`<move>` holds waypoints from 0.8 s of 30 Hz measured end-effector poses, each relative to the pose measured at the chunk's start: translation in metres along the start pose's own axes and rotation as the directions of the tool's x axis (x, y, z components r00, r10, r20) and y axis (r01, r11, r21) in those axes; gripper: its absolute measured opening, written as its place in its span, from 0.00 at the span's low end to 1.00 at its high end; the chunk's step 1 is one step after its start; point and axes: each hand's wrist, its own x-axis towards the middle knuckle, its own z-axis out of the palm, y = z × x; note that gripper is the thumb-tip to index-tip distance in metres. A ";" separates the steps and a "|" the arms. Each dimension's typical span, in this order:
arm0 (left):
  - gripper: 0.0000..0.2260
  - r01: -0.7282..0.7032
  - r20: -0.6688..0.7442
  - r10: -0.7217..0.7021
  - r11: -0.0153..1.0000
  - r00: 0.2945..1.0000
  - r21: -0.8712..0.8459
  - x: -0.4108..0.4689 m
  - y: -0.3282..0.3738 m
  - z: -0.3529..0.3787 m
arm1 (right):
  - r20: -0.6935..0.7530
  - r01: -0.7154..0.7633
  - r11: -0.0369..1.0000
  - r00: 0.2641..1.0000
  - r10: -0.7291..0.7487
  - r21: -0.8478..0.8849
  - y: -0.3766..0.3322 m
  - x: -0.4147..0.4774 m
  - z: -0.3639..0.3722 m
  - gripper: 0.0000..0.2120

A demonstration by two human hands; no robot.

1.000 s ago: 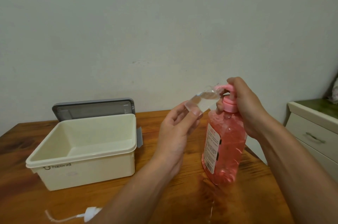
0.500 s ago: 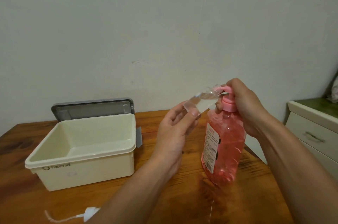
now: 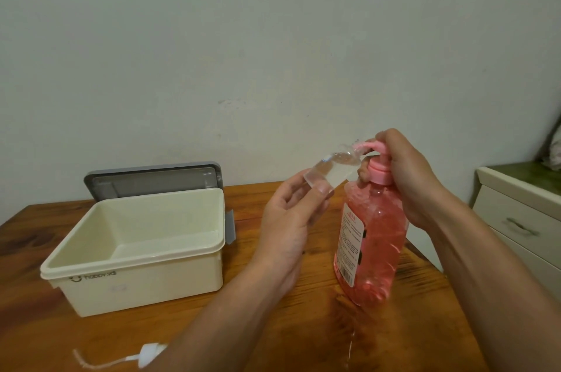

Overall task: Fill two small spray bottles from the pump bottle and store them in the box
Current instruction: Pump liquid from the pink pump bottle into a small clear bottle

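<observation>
The first fill is getting underway: the left grip [image 3: 290,221] is pinching the tilted small spray bottle [image 3: 329,173] against the spout, the right grip [image 3: 405,173] is curling round the head of the pump bottle [image 3: 376,239] on the bench [image 3: 45,341], and the box [image 3: 136,279] is holding no bottles yet.

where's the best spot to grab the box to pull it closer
Hook the near rim of the box, coming from the front and above: it stands open, the rim juts out as a lip for fingers, and the lid stands behind it. The grey latch hangs on its right side.
</observation>
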 end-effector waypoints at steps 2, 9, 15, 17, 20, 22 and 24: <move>0.18 0.002 0.005 -0.002 1.000 1.000 0.004 0.000 0.000 0.001 | 0.009 -0.015 1.000 1.000 0.015 0.006 0.000 0.000 0.000 0.19; 0.23 -0.010 -0.002 0.010 1.000 1.000 -0.001 -0.001 0.001 0.002 | -0.002 -0.007 1.000 1.000 0.007 0.006 -0.001 -0.001 0.000 0.16; 0.26 -0.008 0.000 0.008 1.000 1.000 -0.006 -0.003 0.002 0.003 | 0.000 -0.003 1.000 1.000 0.003 0.004 0.000 -0.002 0.001 0.19; 0.26 -0.009 0.000 0.009 1.000 1.000 -0.011 -0.003 0.003 0.003 | 0.007 -0.014 1.000 1.000 0.014 0.005 -0.001 -0.001 0.001 0.20; 0.27 -0.013 -0.003 0.013 1.000 1.000 -0.008 -0.003 0.003 0.003 | 0.000 -0.013 1.000 1.000 0.013 0.002 -0.001 -0.001 0.001 0.18; 0.27 -0.013 -0.006 0.013 1.000 1.000 -0.006 -0.003 0.003 0.003 | -0.009 0.000 1.000 1.000 0.000 -0.009 0.000 0.000 0.000 0.16; 0.27 -0.012 -0.005 0.012 1.000 1.000 -0.001 -0.003 0.003 0.003 | -0.007 0.008 1.000 1.000 -0.008 -0.017 0.001 0.000 0.000 0.16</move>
